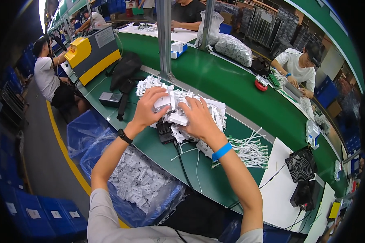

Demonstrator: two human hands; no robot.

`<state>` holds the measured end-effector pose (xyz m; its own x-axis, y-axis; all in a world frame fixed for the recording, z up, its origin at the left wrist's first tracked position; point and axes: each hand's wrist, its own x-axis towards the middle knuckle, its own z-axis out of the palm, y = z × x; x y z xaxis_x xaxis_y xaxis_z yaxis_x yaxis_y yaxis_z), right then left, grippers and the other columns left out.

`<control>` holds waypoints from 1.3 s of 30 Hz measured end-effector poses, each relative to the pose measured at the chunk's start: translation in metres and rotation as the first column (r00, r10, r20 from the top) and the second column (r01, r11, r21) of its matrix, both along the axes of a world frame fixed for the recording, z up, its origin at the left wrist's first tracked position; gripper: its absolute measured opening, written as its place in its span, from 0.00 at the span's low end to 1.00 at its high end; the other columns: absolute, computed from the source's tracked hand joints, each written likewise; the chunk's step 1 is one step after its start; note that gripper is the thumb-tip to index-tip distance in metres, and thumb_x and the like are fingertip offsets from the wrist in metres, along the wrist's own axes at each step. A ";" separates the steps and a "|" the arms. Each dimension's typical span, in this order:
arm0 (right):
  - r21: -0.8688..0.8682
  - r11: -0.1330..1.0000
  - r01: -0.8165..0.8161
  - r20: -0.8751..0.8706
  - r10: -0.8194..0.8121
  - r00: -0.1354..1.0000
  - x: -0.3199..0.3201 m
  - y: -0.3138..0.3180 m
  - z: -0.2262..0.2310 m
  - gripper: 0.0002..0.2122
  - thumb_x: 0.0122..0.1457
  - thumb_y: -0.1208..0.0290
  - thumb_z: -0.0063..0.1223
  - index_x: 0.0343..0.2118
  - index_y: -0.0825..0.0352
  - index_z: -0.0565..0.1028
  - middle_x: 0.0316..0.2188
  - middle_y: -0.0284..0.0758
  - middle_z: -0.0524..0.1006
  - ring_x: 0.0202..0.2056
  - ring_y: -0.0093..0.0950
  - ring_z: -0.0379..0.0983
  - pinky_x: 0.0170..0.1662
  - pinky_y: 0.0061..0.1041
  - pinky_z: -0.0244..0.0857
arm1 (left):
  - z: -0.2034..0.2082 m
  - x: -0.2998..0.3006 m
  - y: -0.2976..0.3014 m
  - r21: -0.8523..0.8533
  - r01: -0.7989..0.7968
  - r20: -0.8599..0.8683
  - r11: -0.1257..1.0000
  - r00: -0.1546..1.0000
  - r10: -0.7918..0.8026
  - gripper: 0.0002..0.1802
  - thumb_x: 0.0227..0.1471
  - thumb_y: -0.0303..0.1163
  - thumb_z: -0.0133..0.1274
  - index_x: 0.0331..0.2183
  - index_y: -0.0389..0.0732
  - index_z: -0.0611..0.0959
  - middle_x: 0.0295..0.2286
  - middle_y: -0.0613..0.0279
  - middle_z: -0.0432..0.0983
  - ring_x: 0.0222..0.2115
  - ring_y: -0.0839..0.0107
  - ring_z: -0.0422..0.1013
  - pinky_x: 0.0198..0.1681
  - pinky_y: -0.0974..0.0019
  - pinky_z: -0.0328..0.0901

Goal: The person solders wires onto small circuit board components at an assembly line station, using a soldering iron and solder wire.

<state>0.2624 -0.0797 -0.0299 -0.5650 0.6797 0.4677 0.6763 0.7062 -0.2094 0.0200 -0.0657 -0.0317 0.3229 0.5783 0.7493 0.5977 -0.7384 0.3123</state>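
Observation:
A heap of small white plastic housings (pixel 150 84) lies on the green workbench. My left hand (pixel 150 106) curls over its left side, thumb and fingers apart around some of the housings. From the right, my right hand (pixel 199 118) bends its fingers over more of them, facing the left. Several housings (pixel 177 118) are bunched between the two hands; the exact pieces under my right fingers are hidden. Just below the heap sits a small black device (pixel 165 133) with a cable. A bundle of white wires with green ends (pixel 249 153) lies beside my right wrist.
A blue plastic-lined bin (pixel 140 178) full of similar white housings stands below the bench edge. A yellow-grey machine (pixel 94 52) and black bag (pixel 125 71) are left. Beyond a metal post (pixel 164 40) runs a green conveyor (pixel 231 75). A black fan (pixel 301 166) sits right. Co-workers sit around.

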 end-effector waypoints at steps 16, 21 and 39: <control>-0.071 0.997 -0.021 -0.007 0.020 1.000 0.014 -0.036 0.027 0.35 0.49 0.56 0.71 0.58 0.66 0.70 0.61 0.54 0.66 0.66 0.52 0.57 0.71 0.57 0.42 | -0.029 0.017 0.009 0.211 -0.113 -0.004 0.971 0.993 0.117 0.25 0.47 0.24 0.64 0.50 0.45 0.83 0.60 0.52 0.67 0.60 0.49 0.65 0.61 0.52 0.63; -0.031 1.000 0.003 0.009 -0.002 1.000 0.020 -0.051 0.027 0.29 0.54 0.59 0.67 0.57 0.66 0.71 0.60 0.51 0.68 0.65 0.52 0.58 0.71 0.55 0.42 | -0.033 0.014 0.010 0.266 -0.190 0.060 0.945 0.982 0.181 0.26 0.49 0.25 0.65 0.52 0.45 0.81 0.62 0.48 0.62 0.61 0.48 0.63 0.61 0.52 0.62; 0.155 0.970 0.187 -0.348 -0.124 0.929 0.097 -0.131 0.059 0.15 0.53 0.73 0.64 0.44 0.65 0.78 0.42 0.38 0.79 0.47 0.41 0.75 0.58 0.44 0.65 | 0.047 0.070 -0.132 0.112 0.290 0.179 0.951 0.935 -0.306 0.28 0.34 0.23 0.70 0.43 0.38 0.87 0.41 0.50 0.84 0.42 0.52 0.80 0.46 0.57 0.74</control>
<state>0.3594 -0.2109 0.0290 -0.2489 0.6312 0.7346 0.6942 0.6452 -0.3191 0.0903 -0.1979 0.0150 0.3159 0.4111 0.8551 0.2809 -0.9014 0.3296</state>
